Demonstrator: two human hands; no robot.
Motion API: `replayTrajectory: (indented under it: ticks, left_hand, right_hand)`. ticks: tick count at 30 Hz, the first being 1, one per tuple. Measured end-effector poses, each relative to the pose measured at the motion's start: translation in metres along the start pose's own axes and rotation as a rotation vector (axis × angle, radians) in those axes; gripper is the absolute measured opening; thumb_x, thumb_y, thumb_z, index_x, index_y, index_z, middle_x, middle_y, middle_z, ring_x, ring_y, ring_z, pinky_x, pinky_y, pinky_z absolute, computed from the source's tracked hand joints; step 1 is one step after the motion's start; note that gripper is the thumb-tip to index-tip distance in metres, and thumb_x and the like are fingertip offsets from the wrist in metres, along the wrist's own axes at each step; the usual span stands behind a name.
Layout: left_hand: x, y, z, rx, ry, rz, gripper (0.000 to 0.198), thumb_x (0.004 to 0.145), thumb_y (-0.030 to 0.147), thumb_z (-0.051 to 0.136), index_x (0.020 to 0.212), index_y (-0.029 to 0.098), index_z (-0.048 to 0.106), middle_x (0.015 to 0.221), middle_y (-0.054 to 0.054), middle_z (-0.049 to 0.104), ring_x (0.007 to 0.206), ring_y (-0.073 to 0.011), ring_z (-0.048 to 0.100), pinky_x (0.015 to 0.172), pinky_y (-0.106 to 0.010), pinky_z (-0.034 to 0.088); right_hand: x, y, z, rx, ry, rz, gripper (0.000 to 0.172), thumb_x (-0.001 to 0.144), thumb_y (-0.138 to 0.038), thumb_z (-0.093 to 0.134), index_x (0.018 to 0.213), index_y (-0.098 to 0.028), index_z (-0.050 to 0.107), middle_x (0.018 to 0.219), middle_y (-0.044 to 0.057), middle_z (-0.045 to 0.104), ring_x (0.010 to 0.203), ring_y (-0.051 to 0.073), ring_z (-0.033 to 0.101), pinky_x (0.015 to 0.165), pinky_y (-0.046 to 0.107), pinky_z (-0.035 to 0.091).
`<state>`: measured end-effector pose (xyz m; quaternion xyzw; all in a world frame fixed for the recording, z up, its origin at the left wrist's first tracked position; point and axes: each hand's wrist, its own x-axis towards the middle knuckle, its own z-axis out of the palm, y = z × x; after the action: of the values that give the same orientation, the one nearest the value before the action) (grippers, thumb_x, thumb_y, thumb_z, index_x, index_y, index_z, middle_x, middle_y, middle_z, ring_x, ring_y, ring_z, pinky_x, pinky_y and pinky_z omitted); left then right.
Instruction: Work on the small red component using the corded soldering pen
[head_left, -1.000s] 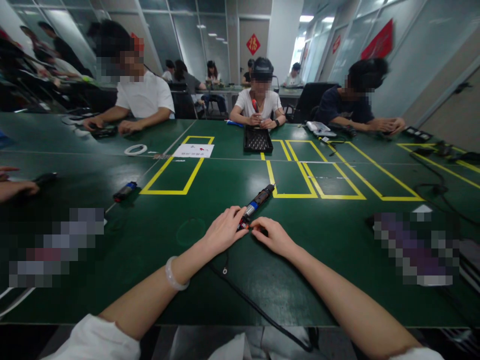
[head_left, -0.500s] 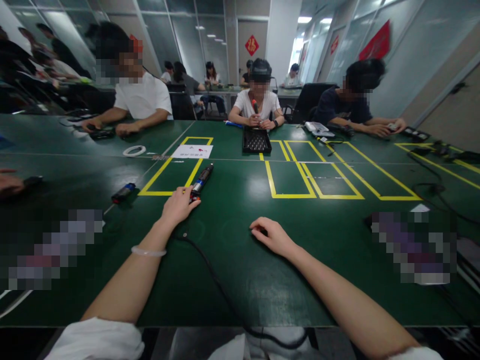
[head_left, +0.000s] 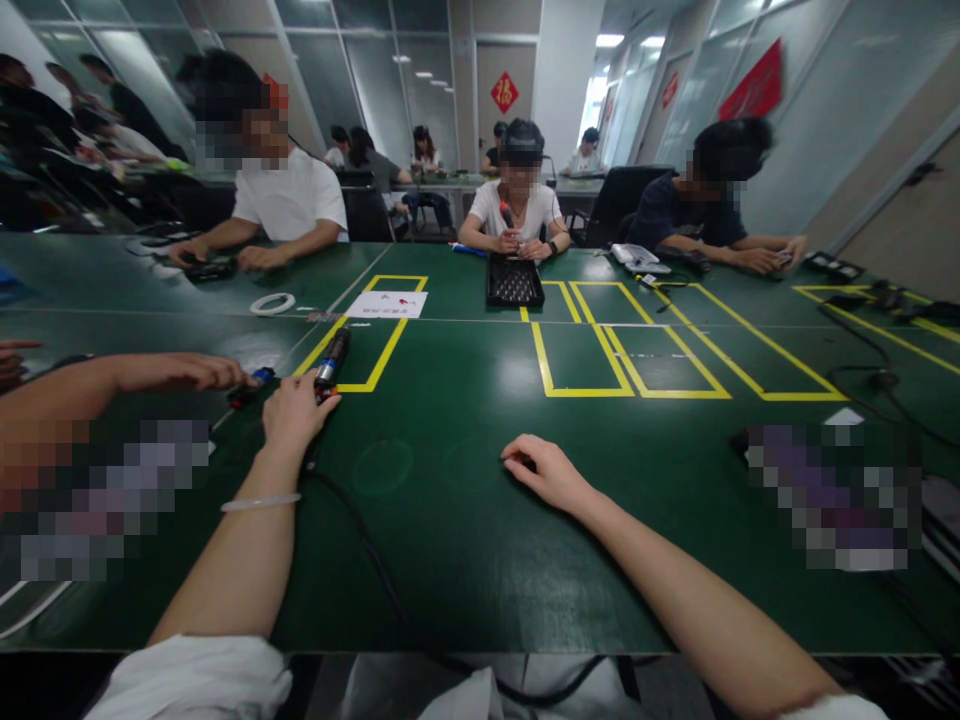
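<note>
My left hand (head_left: 294, 410) is closed around the rear part of a corded electric screwdriver (head_left: 331, 358), a slim black tool with a blue and silver band. Its tip points away from me, and the cable (head_left: 367, 540) trails back over the table toward my lap. To the right, my right hand (head_left: 546, 470) rests on the green tabletop, fingers loosely curved with a gap at the thumb and nothing visible in them. Left of the screwdriver lies a similar blue-and-black tool (head_left: 262, 377), where a co-worker's hand (head_left: 214, 372) touches or nearly touches it.
Yellow tape outlines (head_left: 589, 393) mark the green table (head_left: 450, 560). A printed white sheet (head_left: 388, 304), a white tape ring (head_left: 272, 303) and a black tray (head_left: 514, 283) lie farther off. Several people sit around the table. Blurred-out items flank my arms.
My left hand has moved left with the screwdriver, and its cable has shifted along. A co-worker's arm has come in from the left to the other tool. My right hand stays put.
</note>
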<state>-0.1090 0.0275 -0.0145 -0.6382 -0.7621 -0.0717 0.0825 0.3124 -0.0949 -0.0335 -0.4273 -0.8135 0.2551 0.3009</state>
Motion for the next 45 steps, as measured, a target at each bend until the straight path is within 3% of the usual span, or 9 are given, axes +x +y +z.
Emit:
replayTrajectory:
  ticks: [5, 11, 17, 20, 24, 27, 30, 38, 45]
  left_hand:
    - [-0.005, 0.007, -0.002, 0.06, 0.058, 0.015, 0.05, 0.086, 0.049, 0.047, 0.121, 0.014, 0.052, 0.12, -0.019, 0.054, 0.103, -0.0345, 0.056, 0.087, -0.042, 0.044]
    - [-0.01, 0.019, -0.004, 0.092, 0.104, -0.021, 0.04, 0.091, 0.039, 0.037, 0.107, 0.01, 0.058, 0.108, -0.02, 0.062, 0.101, -0.033, 0.057, 0.09, -0.043, 0.04]
    - [-0.019, 0.05, -0.015, -0.147, 0.13, -0.003, 0.04, 0.092, 0.041, 0.036, 0.109, 0.013, 0.06, 0.103, -0.017, 0.066, 0.095, -0.0305, 0.062, 0.083, -0.04, 0.044]
    - [-0.034, 0.084, -0.019, -0.474, 0.004, 0.15, 0.036, 0.092, 0.045, 0.04, 0.104, 0.017, 0.061, 0.09, -0.009, 0.069, 0.085, -0.0237, 0.065, 0.078, -0.032, 0.046]
    - [-0.067, 0.135, -0.027, -0.913, -0.371, 0.467, 0.038, 0.09, 0.047, 0.046, 0.106, 0.016, 0.06, 0.09, -0.006, 0.068, 0.083, -0.0179, 0.065, 0.078, -0.029, 0.049]
    - [-0.095, 0.163, -0.035, -1.078, -0.639, 0.592, 0.04, 0.088, 0.043, 0.051, 0.114, 0.014, 0.057, 0.091, -0.006, 0.066, 0.081, -0.0162, 0.063, 0.077, -0.03, 0.049]
    - [-0.116, 0.177, -0.04, -1.158, -0.794, 0.641, 0.042, 0.088, 0.038, 0.053, 0.122, 0.014, 0.051, 0.086, -0.004, 0.063, 0.079, -0.0145, 0.061, 0.075, -0.028, 0.049]
    - [-0.13, 0.183, -0.034, -1.147, -0.865, 0.715, 0.05, 0.09, 0.033, 0.052, 0.136, 0.017, 0.042, 0.087, -0.002, 0.058, 0.079, -0.013, 0.059, 0.073, -0.026, 0.046]
    - [-0.13, 0.182, -0.034, -1.111, -0.812, 0.778, 0.062, 0.085, 0.026, 0.059, 0.142, 0.021, 0.035, 0.1, -0.004, 0.061, 0.089, -0.014, 0.06, 0.079, -0.027, 0.048]
  right_hand:
    - [0.001, -0.001, 0.0, -0.004, -0.004, -0.003, 0.008, 0.09, -0.018, 0.054, 0.093, -0.018, 0.062, 0.084, 0.003, 0.063, 0.077, 0.016, 0.057, 0.072, 0.028, 0.044]
    - [0.0, 0.003, 0.002, -0.012, 0.002, -0.019, 0.008, 0.09, -0.017, 0.055, 0.092, -0.018, 0.063, 0.084, 0.003, 0.063, 0.078, 0.016, 0.057, 0.073, 0.027, 0.043]
    - [0.001, 0.002, 0.002, -0.011, 0.003, -0.02, 0.007, 0.09, -0.017, 0.055, 0.091, -0.018, 0.063, 0.083, 0.003, 0.063, 0.077, 0.016, 0.056, 0.072, 0.027, 0.044]
    - [0.001, 0.001, 0.002, -0.015, 0.001, -0.023, 0.007, 0.09, -0.017, 0.055, 0.091, -0.018, 0.063, 0.083, 0.003, 0.063, 0.077, 0.016, 0.056, 0.072, 0.027, 0.044]
    - [0.0, 0.002, 0.004, 0.01, 0.01, -0.004, 0.008, 0.089, -0.018, 0.056, 0.095, -0.019, 0.061, 0.083, 0.003, 0.063, 0.077, 0.016, 0.057, 0.072, 0.027, 0.044]
    - [-0.001, 0.003, 0.007, 0.082, 0.005, 0.002, 0.021, 0.089, -0.019, 0.056, 0.11, -0.02, 0.056, 0.085, 0.001, 0.063, 0.076, 0.015, 0.058, 0.074, 0.027, 0.046]
    - [-0.002, 0.003, 0.011, 0.134, -0.019, -0.028, 0.036, 0.088, -0.021, 0.059, 0.122, -0.022, 0.049, 0.086, 0.0, 0.063, 0.075, 0.014, 0.058, 0.074, 0.026, 0.046]
    - [-0.001, -0.005, 0.012, 0.051, -0.04, -0.1, 0.01, 0.089, -0.024, 0.058, 0.098, -0.019, 0.06, 0.087, 0.003, 0.062, 0.077, 0.015, 0.058, 0.073, 0.026, 0.046]
    - [-0.001, -0.002, 0.009, 0.16, -0.011, -0.02, 0.012, 0.089, -0.024, 0.058, 0.099, -0.018, 0.058, 0.086, 0.003, 0.063, 0.074, 0.014, 0.058, 0.07, 0.025, 0.047]
